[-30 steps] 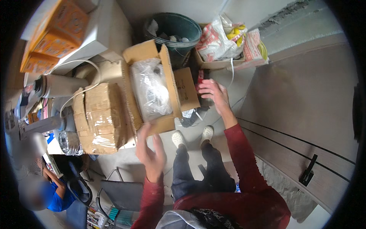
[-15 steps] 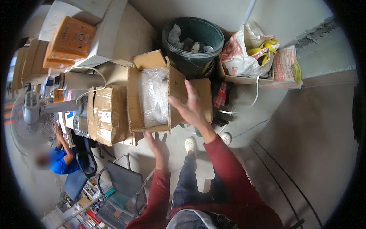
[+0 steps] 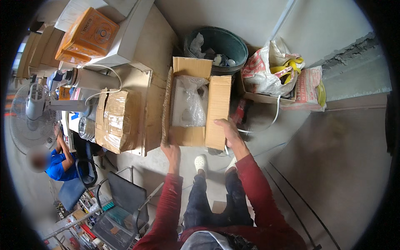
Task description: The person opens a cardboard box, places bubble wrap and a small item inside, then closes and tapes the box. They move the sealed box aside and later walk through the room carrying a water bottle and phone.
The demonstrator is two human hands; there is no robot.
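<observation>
An open cardboard box (image 3: 188, 136) is between my two hands, its flaps folded outward. Clear bubble wrap (image 3: 194, 104) lies inside it, over something white that I cannot make out fully. My left hand (image 3: 171, 153) grips the box's near left corner, at the lower end of the left flap. On the other side, my right hand (image 3: 230, 131) is closed on the right flap, thumb on top and fingers mostly hidden. The box hangs beside the wooden bench (image 3: 146, 125), above the floor.
A taped carton (image 3: 114, 121) sits on the bench at left, beside a standing fan (image 3: 39, 104). Beyond the box are a dark green bin (image 3: 237, 43) and white sacks (image 3: 260, 68). A black chair (image 3: 121, 191) and a person in blue (image 3: 62, 164) are lower left.
Both hands, apart from the box's sides before, now hold it. The box has moved right, away from the taped carton, and its opening shows more fully.
</observation>
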